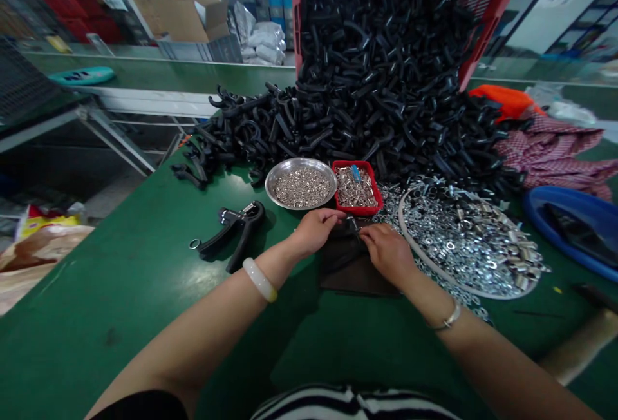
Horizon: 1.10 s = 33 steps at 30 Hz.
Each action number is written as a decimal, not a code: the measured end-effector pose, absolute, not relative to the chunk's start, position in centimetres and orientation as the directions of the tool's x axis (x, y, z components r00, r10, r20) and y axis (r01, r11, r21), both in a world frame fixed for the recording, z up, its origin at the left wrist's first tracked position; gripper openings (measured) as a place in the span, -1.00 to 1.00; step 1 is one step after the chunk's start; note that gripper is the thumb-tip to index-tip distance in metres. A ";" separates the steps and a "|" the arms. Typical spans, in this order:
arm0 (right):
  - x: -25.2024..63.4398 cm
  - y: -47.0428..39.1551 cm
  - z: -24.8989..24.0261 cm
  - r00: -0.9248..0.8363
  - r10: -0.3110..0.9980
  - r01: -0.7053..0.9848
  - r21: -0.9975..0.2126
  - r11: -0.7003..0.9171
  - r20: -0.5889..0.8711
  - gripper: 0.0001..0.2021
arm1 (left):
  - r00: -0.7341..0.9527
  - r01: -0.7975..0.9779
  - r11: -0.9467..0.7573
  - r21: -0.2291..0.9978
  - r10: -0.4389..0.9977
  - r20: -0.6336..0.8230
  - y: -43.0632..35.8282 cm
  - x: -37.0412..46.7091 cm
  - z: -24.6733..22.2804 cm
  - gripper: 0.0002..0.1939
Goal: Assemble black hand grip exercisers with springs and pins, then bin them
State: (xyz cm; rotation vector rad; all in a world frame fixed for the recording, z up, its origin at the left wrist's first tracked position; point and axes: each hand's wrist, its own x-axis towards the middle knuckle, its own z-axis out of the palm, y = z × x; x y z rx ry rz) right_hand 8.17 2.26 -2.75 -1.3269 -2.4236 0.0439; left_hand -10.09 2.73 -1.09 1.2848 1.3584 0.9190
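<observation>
My left hand (315, 232) and my right hand (390, 254) meet over a dark brown pad (357, 276). Between their fingertips is a black plastic handle (345, 229) with a small shiny metal part on it. The left fingers pinch one end of it. My right thumb and fingers are closed at the metal part; exactly what they grip is too small to tell. To the left lies a black hand grip strengthener (241, 230) with a metal spring, and a metal ring (194, 244) beside it.
A steel bowl (270, 191) and a red tray (380, 203) hold small metal parts. Black handles (367, 78) are heaped out of a red crate (497, 4). Metal fittings (476, 239) spread at right, near a blue basin (535, 204) and a hammer (582, 343).
</observation>
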 end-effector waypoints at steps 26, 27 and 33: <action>8.9 -0.1 -3.9 -0.596 0.689 0.706 -0.140 0.694 0.411 -0.66 | 0.257 0.738 -0.315 0.597 0.949 0.183 2.7 -9.0 -1.4 -0.86; 9.0 -0.3 -4.1 -0.590 0.696 0.703 -0.163 0.692 0.410 -0.65 | 0.287 0.763 -0.343 0.547 0.939 0.190 2.7 -8.7 -1.4 -0.85; 9.9 -0.6 -4.5 -0.540 0.734 0.678 -0.303 0.669 0.413 -0.64 | 0.379 0.816 -0.440 0.373 0.897 0.228 3.4 -7.8 -2.2 -0.82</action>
